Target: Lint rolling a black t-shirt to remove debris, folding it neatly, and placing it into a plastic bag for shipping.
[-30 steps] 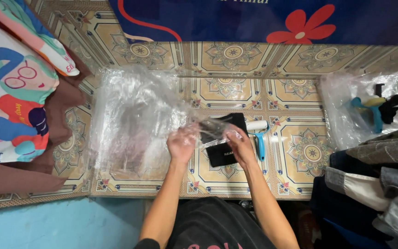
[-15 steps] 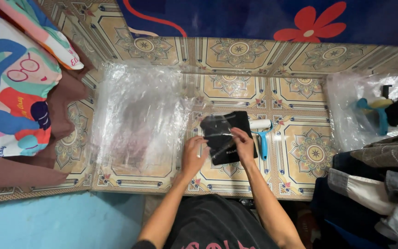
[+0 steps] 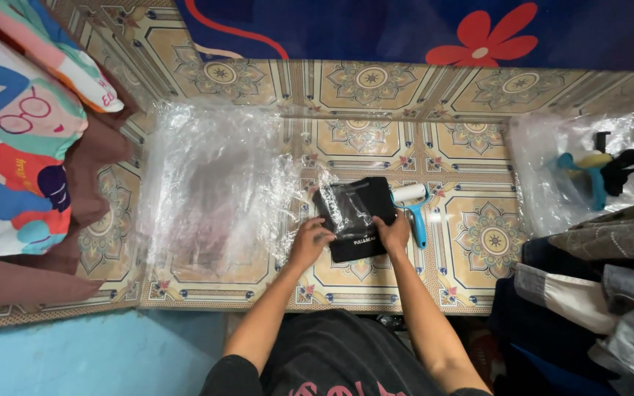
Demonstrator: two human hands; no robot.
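Both hands are on one folded black garment in a clear bag (image 3: 354,216) on the tiled floor (image 3: 478,242): left hand (image 3: 310,240) pinches its near-left corner, right hand (image 3: 394,231) presses its right edge. One lint roller (image 3: 412,207) lies just right; one stack of clear bags (image 3: 214,191) spreads left.

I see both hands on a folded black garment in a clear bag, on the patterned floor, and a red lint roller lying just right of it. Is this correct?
Not quite: the lint roller has a blue handle and a white roll, not red, as the head view shows. The rest holds: the left hand and right hand rest on the folded black garment in its clear bag, on the patterned floor.
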